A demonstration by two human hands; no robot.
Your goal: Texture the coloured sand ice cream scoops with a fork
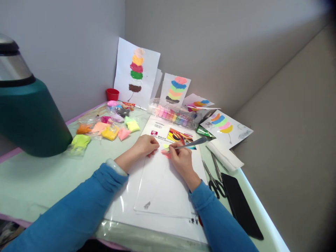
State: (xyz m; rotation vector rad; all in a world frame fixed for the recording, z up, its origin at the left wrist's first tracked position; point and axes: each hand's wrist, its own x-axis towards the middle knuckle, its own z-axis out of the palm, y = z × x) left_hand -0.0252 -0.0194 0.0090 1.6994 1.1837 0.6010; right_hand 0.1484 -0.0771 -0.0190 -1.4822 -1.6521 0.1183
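Observation:
My right hand is closed round a slim metal spatula tool whose tip lies on a smear of pink and yellow clay on a white sheet of paper. My left hand rests in a loose fist on the same sheet, just left of the smear, pressing the paper down. Both arms wear blue sleeves, and a pale bangle sits on the left wrist.
Small bags of coloured clay lie at the left, a clear box of clay sticks behind the paper. Finished clay pictures lean on the wall. Scissors, a black phone, a red cup and a green jug stand around.

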